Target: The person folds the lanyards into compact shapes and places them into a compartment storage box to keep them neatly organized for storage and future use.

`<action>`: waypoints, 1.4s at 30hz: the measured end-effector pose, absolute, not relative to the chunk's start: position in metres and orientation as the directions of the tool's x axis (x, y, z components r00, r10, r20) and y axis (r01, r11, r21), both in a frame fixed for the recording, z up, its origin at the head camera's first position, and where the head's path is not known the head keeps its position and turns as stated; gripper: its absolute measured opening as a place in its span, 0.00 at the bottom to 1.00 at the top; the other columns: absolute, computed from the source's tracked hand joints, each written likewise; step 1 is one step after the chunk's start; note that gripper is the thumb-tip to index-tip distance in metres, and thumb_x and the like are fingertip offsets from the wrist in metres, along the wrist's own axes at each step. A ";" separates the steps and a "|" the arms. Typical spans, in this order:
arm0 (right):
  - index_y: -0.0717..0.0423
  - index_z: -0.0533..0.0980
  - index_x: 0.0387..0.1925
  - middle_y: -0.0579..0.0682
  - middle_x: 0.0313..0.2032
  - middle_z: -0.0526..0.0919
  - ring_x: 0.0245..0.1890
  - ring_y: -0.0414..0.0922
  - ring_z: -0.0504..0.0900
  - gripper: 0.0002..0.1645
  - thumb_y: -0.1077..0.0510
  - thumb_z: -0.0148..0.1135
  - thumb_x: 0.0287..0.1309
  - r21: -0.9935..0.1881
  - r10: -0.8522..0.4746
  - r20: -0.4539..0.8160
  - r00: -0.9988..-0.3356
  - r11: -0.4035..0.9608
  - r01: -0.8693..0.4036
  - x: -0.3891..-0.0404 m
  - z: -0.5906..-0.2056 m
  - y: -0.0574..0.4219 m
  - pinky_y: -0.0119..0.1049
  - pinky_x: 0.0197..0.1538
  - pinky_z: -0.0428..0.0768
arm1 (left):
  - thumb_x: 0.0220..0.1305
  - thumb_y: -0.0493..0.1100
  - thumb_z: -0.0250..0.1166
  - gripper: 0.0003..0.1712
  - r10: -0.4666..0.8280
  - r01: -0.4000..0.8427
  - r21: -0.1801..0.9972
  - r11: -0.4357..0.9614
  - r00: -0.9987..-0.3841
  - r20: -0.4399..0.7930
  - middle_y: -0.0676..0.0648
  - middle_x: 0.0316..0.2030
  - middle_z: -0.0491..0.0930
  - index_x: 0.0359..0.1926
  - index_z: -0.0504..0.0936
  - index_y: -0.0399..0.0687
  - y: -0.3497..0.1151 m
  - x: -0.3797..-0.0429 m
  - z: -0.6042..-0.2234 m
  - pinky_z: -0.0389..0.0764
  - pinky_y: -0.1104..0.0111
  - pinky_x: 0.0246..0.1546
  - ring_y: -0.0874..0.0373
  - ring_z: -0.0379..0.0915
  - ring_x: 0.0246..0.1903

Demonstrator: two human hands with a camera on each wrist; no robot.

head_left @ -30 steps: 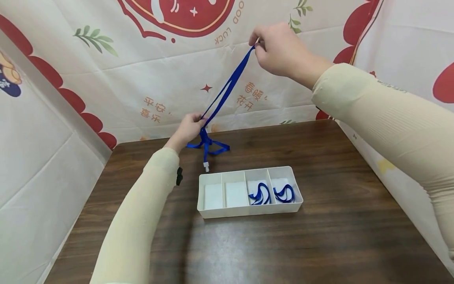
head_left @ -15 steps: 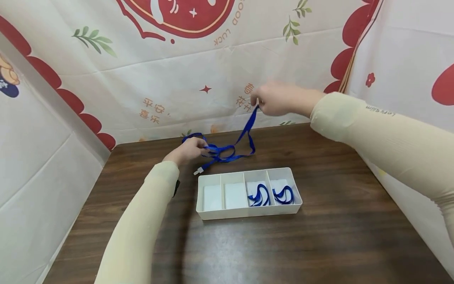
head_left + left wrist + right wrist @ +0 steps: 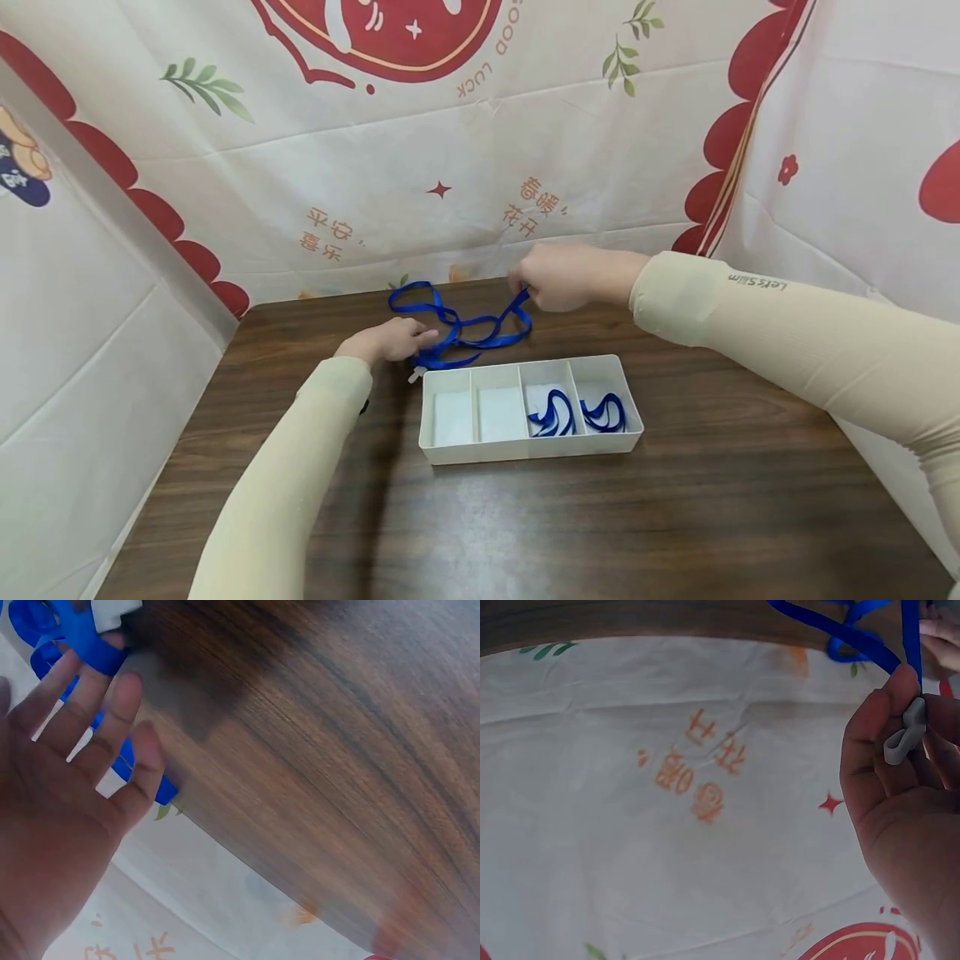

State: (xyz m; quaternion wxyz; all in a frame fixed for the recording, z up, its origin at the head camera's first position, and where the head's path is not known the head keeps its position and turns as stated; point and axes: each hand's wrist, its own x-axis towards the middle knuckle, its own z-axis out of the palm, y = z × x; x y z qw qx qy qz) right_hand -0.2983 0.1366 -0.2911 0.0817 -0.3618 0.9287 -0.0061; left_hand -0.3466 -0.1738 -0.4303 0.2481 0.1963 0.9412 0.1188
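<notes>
A blue lanyard [image 3: 501, 341] lies in loose loops on the table behind the tray. My right hand [image 3: 558, 277] pinches one end of it; the right wrist view shows a light grey clip [image 3: 905, 736] between the fingers. At the loops' left side, my left hand [image 3: 386, 340] touches the strap with loosely extended fingers, which the left wrist view shows spread against the blue strap [image 3: 103, 656]. Near that hand a white clip [image 3: 417, 375] lies beside the tray's back left corner. Part of the strap is hidden under the left fingers.
A white four-compartment tray [image 3: 525, 451] stands in front of the hands. Its two right compartments hold folded blue straps [image 3: 552, 414]; the two left ones show bare white bottoms. Dark wooden tabletop [image 3: 570, 525] surrounds it. Printed white cloth [image 3: 420, 158] hangs behind.
My right hand has come down from high up, lowering the stretched lanyard into loops on the table. The left hand has moved down toward the tray and its fingers have loosened.
</notes>
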 end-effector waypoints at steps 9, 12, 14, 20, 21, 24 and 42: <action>0.53 0.86 0.53 0.54 0.52 0.91 0.48 0.50 0.90 0.22 0.70 0.56 0.65 -0.068 -0.693 -0.167 -0.701 0.717 -0.693 -0.290 -0.300 0.130 0.49 0.53 0.88 | 0.70 0.47 0.72 0.18 0.419 0.379 0.181 0.908 -0.788 -0.451 0.55 0.21 0.72 0.24 0.78 0.50 -0.162 -0.344 -0.433 0.70 0.67 0.30 0.61 0.65 0.24; 0.52 0.86 0.54 0.54 0.52 0.91 0.49 0.50 0.90 0.22 0.70 0.56 0.66 -0.065 -0.697 -0.160 -0.699 0.714 -0.697 -0.289 -0.300 0.130 0.49 0.54 0.88 | 0.72 0.43 0.68 0.15 0.411 0.322 0.263 0.909 -0.794 -0.448 0.54 0.24 0.72 0.27 0.78 0.48 -0.159 -0.344 -0.433 0.69 0.68 0.30 0.62 0.64 0.23; 0.51 0.86 0.54 0.53 0.51 0.91 0.48 0.49 0.90 0.22 0.69 0.56 0.66 -0.066 -0.697 -0.158 -0.700 0.715 -0.697 -0.289 -0.300 0.131 0.49 0.53 0.88 | 0.75 0.43 0.64 0.14 0.417 0.273 0.356 0.893 -0.799 -0.432 0.54 0.24 0.71 0.29 0.78 0.46 -0.158 -0.344 -0.433 0.69 0.68 0.31 0.62 0.63 0.23; 0.51 0.86 0.55 0.53 0.51 0.91 0.38 0.45 0.87 0.21 0.68 0.57 0.66 -0.079 -0.685 -0.188 -0.704 0.725 -0.684 -0.287 -0.305 0.131 0.44 0.44 0.87 | 0.77 0.42 0.60 0.16 0.450 0.175 0.582 0.794 -0.813 -0.370 0.54 0.28 0.74 0.28 0.73 0.49 -0.156 -0.343 -0.429 0.69 0.65 0.39 0.60 0.62 0.29; 0.51 0.86 0.55 0.53 0.50 0.91 0.37 0.45 0.86 0.21 0.68 0.57 0.66 -0.079 -0.682 -0.193 -0.705 0.727 -0.682 -0.286 -0.305 0.130 0.44 0.42 0.86 | 0.77 0.42 0.60 0.13 0.442 0.140 0.614 0.777 -0.816 -0.373 0.53 0.32 0.77 0.30 0.75 0.47 -0.156 -0.343 -0.428 0.70 0.64 0.41 0.60 0.64 0.31; 0.51 0.86 0.54 0.53 0.49 0.91 0.34 0.44 0.83 0.21 0.68 0.58 0.65 -0.077 -0.682 -0.199 -0.704 0.727 -0.682 -0.284 -0.308 0.130 0.43 0.40 0.84 | 0.77 0.40 0.62 0.05 0.396 -0.029 0.731 0.682 -0.825 -0.403 0.50 0.44 0.82 0.42 0.78 0.43 -0.153 -0.344 -0.428 0.72 0.62 0.45 0.57 0.67 0.35; 0.51 0.86 0.53 0.51 0.48 0.90 0.40 0.43 0.83 0.21 0.69 0.55 0.69 -0.199 -0.758 -0.290 -0.584 0.644 -0.738 -0.273 -0.297 0.132 0.41 0.48 0.86 | 0.79 0.41 0.62 0.32 0.256 -0.318 0.896 0.309 -0.880 -0.400 0.45 0.58 0.76 0.79 0.67 0.46 -0.139 -0.350 -0.435 0.75 0.66 0.40 0.58 0.74 0.35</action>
